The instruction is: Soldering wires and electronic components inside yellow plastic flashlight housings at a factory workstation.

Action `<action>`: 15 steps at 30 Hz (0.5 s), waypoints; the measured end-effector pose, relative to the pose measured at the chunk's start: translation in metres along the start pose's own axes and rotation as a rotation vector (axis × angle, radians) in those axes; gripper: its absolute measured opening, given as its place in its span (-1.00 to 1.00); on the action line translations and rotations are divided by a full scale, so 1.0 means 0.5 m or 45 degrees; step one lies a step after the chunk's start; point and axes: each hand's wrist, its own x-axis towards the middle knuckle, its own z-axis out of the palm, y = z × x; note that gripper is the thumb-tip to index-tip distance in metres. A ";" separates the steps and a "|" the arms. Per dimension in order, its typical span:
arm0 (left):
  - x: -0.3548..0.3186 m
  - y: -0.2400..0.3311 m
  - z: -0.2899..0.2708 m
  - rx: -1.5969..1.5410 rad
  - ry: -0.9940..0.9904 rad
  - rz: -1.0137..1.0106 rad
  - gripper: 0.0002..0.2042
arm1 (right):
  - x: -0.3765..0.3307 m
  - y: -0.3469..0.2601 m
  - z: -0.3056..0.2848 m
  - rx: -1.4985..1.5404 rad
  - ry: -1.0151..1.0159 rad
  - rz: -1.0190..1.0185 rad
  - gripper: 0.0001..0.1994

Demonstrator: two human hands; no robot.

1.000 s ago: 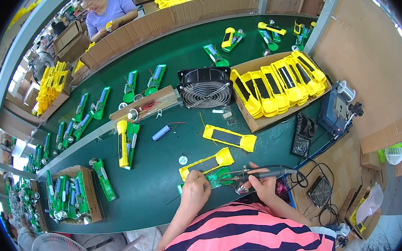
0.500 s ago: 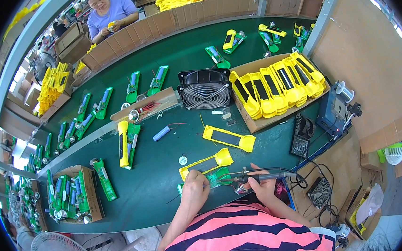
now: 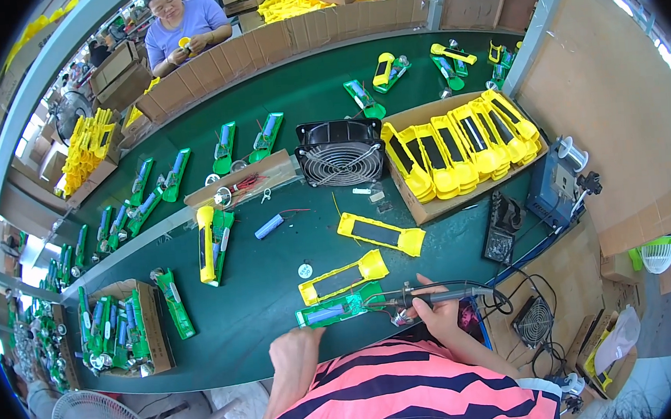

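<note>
Green board (image 3: 339, 309) lengthwise L-R, iron (image 3: 437, 297) tip left

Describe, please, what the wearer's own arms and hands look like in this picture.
Both forearms are bare, coming up from the lower edge. The left hand and right hand wear no gloves, and no watch or rings can be made out. The top below them is striped pink and dark navy; no sleeve reaches the forearms.

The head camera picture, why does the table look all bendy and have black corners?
In the head view, the wide fisheye lens curves the green table's straight edges toward the rim and leaves the corners black. The middle is sharp: the right hand with its soldering iron shows clearly. Bright daylight washes out the upper right.
</note>
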 end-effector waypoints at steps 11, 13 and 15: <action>0.043 0.027 0.067 -0.449 0.710 0.437 -0.81 | 0.013 -0.004 -0.005 -0.041 -0.067 -0.046 -0.92; 0.048 0.032 0.074 -0.453 0.633 0.500 -0.78 | 0.011 -0.006 -0.009 -0.063 -0.118 -0.013 -0.90; 0.051 0.036 0.068 -0.421 0.638 0.510 -0.81 | 0.009 -0.002 -0.010 -0.010 -0.087 0.021 -0.89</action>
